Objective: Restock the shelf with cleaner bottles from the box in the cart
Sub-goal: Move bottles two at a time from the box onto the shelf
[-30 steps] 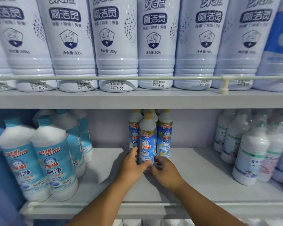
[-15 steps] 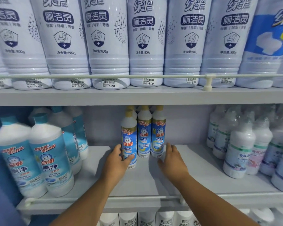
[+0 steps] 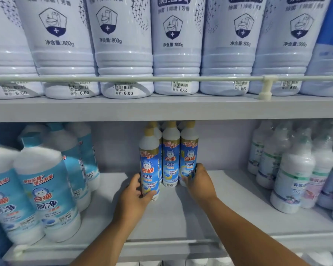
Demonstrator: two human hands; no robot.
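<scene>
Slim white cleaner bottles with blue labels and gold caps stand in a cluster at the middle of the lower shelf (image 3: 181, 214). My left hand (image 3: 136, 192) grips the foremost bottle (image 3: 149, 166) around its lower part; it stands upright, slightly in front of the others. My right hand (image 3: 198, 179) is wrapped around the base of the rightmost bottle (image 3: 188, 156). A middle bottle (image 3: 170, 156) stands between them, and more gold-capped bottles hide behind. The box and the cart are out of view.
Wide light-blue cleaner bottles (image 3: 46, 198) fill the shelf's left side, white bottles with green caps (image 3: 294, 179) its right. Large white 800g bottles (image 3: 123, 45) line the upper shelf (image 3: 161, 109) behind a rail (image 3: 161, 78). A low rail (image 3: 161, 244) runs along the lower shelf's front edge.
The view has moved closer to the shelf. My right hand went from flat on the shelf to gripping the rightmost bottle's base. My left hand keeps its hold on the front bottle.
</scene>
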